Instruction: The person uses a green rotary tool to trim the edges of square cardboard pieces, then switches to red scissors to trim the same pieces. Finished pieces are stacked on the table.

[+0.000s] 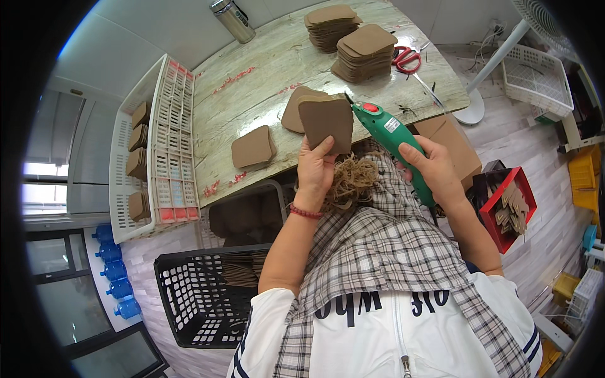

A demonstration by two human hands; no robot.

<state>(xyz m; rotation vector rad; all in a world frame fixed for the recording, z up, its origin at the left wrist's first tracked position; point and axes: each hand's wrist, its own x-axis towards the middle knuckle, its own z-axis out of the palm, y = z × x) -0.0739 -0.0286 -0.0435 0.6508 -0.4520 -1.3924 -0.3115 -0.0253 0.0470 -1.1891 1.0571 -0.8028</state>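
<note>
My left hand pinches a flat brown piece with rounded corners, thumb on its face, holding it up over the table's near edge. My right hand is wrapped round green electric scissors with a red button. Their dark tip is close to the piece's upper right corner; whether it touches, I cannot tell. Behind the held piece, similar brown pieces are partly hidden. A small pile of them lies to the left. A tangle of thin brown trimmings rests on my apron.
Two brown stacks, red-handled scissors and a steel flask stand on the table. White crates holding pieces are at left, a black crate below. A red box and fan are right.
</note>
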